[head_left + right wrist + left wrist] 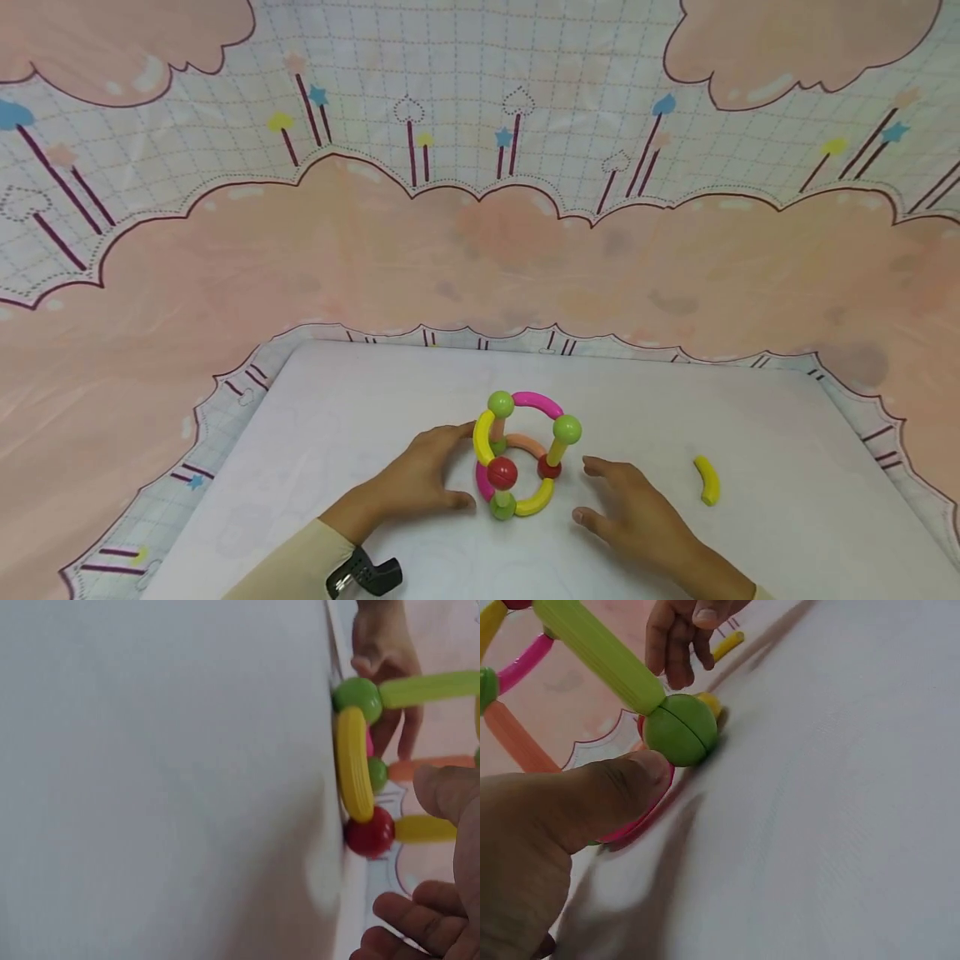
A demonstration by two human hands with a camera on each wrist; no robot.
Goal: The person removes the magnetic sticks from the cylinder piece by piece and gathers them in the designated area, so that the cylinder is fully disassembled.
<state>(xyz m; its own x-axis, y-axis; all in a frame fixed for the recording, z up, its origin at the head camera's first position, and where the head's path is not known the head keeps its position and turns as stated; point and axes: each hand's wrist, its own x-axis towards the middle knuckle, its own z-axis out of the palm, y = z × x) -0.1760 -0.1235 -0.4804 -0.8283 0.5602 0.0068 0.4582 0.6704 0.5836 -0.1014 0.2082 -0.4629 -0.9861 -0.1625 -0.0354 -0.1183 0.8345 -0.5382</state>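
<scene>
A toy frame of balls and rods (pixel 534 506) stands on the white tabletop between both hands. Green balls (pixel 567 429) and red balls (pixel 502 473) join its curved yellow, pink and orange pieces, with straight rods rising between the lower and upper rings. My left hand (pixel 420 473) is at the frame's left side, fingers and thumb spread around it; the left wrist view has the thumb close against a lower green ball (pixel 680 730), though contact is unclear. My right hand (pixel 637 517) holds nothing, its fingers loosely extended and apart from the frame's right side.
A loose curved yellow piece (pixel 707 481) lies on the white tabletop (pixel 360 392), to the right of my right hand. Behind the table hangs a patterned cloth (pixel 480 267) with cloud shapes. A black strap (pixel 365 573) is around my left wrist.
</scene>
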